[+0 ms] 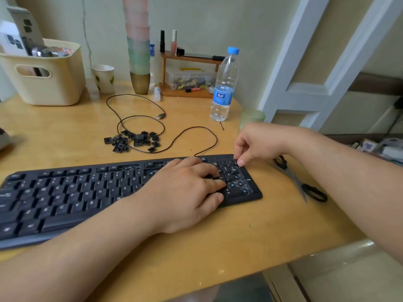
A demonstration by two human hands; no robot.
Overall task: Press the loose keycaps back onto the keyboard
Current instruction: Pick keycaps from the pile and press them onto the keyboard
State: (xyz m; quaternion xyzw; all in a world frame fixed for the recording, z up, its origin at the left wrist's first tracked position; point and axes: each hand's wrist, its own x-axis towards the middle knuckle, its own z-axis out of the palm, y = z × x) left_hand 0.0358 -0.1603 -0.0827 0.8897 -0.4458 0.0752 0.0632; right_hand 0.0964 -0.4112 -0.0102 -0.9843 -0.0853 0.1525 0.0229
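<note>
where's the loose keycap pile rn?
Head view: the loose keycaps lie in a heap on the desk behind the keyboard, left of centre, partly inside the loops of its black cable.

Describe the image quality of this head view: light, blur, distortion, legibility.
Head view: soft, even daylight with faint shadows; mild glare on the wooden table; wide-angle bending curves the keyboard and door frame; the left edge smears into blur; keyboard legends stay mostly readable; the loose keycaps look soft, their legends unreadable; the right hand hides whatever its fingertips press at the numpad corner.
</note>
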